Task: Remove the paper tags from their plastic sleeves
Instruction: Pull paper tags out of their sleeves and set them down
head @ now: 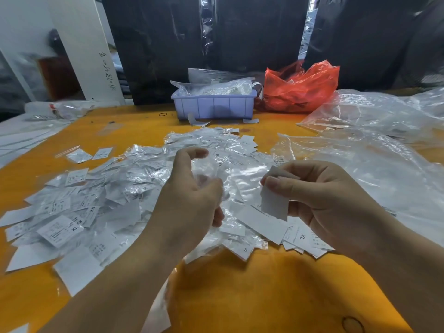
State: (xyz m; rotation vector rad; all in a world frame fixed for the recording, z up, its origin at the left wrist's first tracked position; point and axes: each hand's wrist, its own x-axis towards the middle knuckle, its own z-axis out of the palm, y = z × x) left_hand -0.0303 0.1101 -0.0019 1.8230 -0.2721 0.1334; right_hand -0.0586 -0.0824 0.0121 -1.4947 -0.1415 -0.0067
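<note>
Table [240, 296]: orange top, nearest of all, running under everything here.
Clear bags [374, 150]: big crumpled sheets right of the pile, spread across the table's right side.
Pile [101, 205]: white paper tags and small clear sleeves heaped mid-table, some printed XL, XS, S; it reaches under both hands.
Red bag [300, 90]: crumpled, behind the pile at the table's far edge, just right of the tray.
Tray [213, 104]: lilac plastic, behind the pile, stuffed with clear bags; a few loose tags lie against its front.
Left hand [189, 200]: raised over the pile, fingers curled round a crumpled clear sleeve [206, 174].
Right hand [319, 195]: raised right of the pile's middle, thumb and fingers pinching one white tag [276, 200], which hangs free of the sleeve, well apart from it.
Rubber band [163, 114]: small dark loop on the bare table, behind the pile and just left of the tray.
Ring mark [352, 325]: dark circle on the table in front of the pile, at the near right; I cannot tell what it is.
</note>
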